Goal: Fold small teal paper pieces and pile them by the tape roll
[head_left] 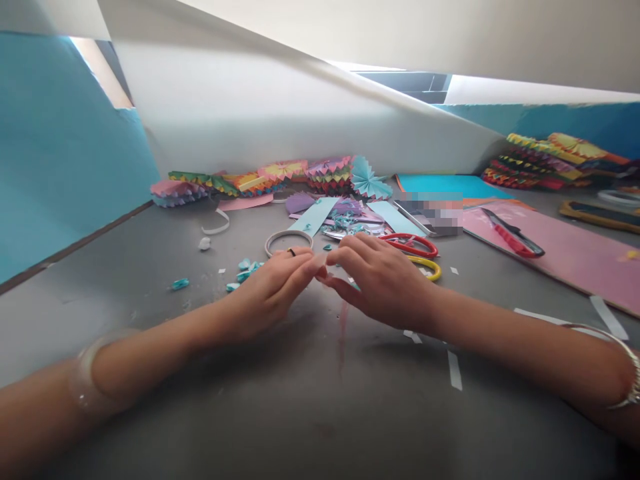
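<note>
My left hand [277,283] and my right hand [383,280] meet above the grey table, fingertips almost touching. The left fingers are pressed together, a dark ring on one of them. My right fingers curl over with the thumb underneath. A tiny pale and reddish bit [321,271] shows between the fingertips; its kind is too small to make out. Just behind the left hand lies a roll of tape [289,243], with teal paper scraps [245,269] beside it. Scissors with a red handle loop [413,245] and a yellow loop [434,268] lie partly hidden behind my right hand.
Folded paper rosettes [330,175] line the back. A phone [425,217] lies near a pink board [560,243] with a red and black cutter [515,235] on it. White paper strips [455,371] are scattered at right. A teal wall [65,153] bounds the left.
</note>
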Tool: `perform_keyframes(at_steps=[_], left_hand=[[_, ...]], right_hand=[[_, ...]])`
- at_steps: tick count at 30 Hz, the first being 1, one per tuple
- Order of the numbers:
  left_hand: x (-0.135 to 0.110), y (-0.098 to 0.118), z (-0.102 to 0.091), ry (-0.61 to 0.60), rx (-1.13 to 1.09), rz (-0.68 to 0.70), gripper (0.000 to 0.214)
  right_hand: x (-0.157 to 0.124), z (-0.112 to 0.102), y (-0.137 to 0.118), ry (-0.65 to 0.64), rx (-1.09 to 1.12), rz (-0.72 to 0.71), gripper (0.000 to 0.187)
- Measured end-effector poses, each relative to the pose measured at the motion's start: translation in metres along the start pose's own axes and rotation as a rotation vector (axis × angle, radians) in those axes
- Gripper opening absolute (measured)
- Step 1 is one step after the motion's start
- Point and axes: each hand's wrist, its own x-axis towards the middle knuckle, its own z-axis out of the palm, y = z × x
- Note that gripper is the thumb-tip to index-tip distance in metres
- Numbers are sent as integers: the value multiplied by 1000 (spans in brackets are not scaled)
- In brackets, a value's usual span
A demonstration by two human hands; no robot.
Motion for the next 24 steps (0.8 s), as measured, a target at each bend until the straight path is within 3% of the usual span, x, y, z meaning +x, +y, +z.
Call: perform_keyframes(at_steps=[3, 6, 7, 10, 13, 15, 18, 21, 24], left_hand=[[0, 1, 1, 13, -63, -5, 34], [1, -2, 1, 161, -169, -118, 36], [1, -4, 0, 207, -190, -156, 37], [0, -8, 0, 254, -204, -201, 38], [-2, -8, 0, 190, -179, -149, 35], [-2, -8, 1, 146, -170, -129, 34], [-1, -8, 3, 96, -230, -185, 31], [0, -8, 5, -30, -461, -254, 29], [2, -6, 6, -135, -677, -286, 23]], right_hand=[[2, -1, -2, 17, 26, -84, 18], [1, -6, 3, 30, 170, 73, 14], [-1, -9, 6, -7, 212, 157, 12], [-6, -17, 18, -274, 354, 222, 17], [-10, -22, 27, -493, 467, 256, 27], [-10, -22, 28, -561, 504, 291, 25], [-9, -19, 22, -476, 532, 283, 22], [-8, -13, 14, -283, 572, 197, 23], [-7, -7, 8, -183, 572, 148, 23]])
